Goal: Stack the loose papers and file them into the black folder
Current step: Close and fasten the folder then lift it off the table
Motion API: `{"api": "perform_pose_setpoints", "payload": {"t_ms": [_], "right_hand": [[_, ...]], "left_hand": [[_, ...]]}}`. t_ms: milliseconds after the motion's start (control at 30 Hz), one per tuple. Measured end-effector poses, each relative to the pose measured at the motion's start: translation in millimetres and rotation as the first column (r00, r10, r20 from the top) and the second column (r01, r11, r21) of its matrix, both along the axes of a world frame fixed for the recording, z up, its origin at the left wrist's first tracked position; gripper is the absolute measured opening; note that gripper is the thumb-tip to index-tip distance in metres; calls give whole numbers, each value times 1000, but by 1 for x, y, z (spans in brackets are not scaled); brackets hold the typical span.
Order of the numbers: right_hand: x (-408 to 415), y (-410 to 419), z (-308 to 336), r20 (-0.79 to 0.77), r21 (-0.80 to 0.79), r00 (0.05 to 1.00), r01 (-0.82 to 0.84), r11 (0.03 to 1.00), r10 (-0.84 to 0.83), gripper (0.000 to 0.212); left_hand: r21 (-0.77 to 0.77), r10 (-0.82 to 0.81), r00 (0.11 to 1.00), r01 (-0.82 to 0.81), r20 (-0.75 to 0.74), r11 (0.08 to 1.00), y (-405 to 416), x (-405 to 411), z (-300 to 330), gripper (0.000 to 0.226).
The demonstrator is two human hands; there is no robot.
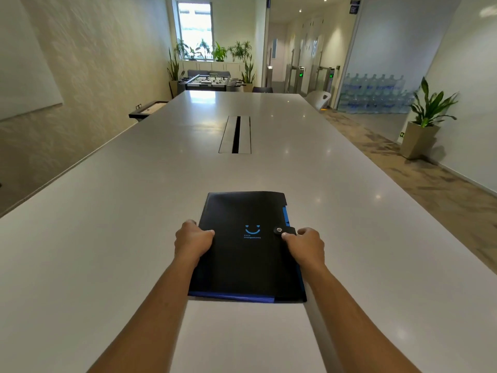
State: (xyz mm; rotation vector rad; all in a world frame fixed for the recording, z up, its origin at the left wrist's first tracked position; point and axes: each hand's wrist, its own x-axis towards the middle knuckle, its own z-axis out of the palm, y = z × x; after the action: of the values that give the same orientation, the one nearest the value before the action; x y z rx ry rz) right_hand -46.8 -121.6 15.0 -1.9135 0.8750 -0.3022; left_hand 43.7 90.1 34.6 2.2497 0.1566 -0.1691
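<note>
A black folder with a blue smiley print lies flat and closed on the white table in front of me. Blue inner dividers show along its near edge and right side. My left hand grips the folder's left edge, thumb on the cover. My right hand holds the right edge, with the thumb pressing on the snap strap beside the metal button. No loose papers are visible anywhere on the table.
A cable slot with metal flaps sits in the table's middle, well beyond the folder. A potted plant stands on the floor to the right. A foosball table lies past the table's far end.
</note>
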Motion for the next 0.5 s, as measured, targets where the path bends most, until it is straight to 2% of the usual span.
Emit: {"api": "perform_pose_setpoints", "payload": {"t_ms": [67, 133, 200, 300, 500], "right_hand": [[9, -4, -1, 29, 146, 999, 10, 989, -14, 24], [20, -6, 1, 69, 263, 997, 22, 965, -42, 23], [34, -8, 5, 128, 300, 989, 33, 953, -75, 21], [63, -12, 13, 186, 249, 979, 33, 968, -81, 21], [140, -12, 11, 177, 82, 983, 34, 996, -48, 33]], "left_hand": [[-89, -8, 1000, 11, 29, 996, 0, 6, -1, 33], [-133, -25, 997, 34, 71, 991, -5, 13, 3, 31], [-166, -38, 995, 54, 98, 985, -10, 25, 9, 31], [-151, -63, 989, 83, 132, 985, -15, 54, 19, 30], [-67, -110, 981, 122, 161, 990, -23, 120, 21, 33]]}}
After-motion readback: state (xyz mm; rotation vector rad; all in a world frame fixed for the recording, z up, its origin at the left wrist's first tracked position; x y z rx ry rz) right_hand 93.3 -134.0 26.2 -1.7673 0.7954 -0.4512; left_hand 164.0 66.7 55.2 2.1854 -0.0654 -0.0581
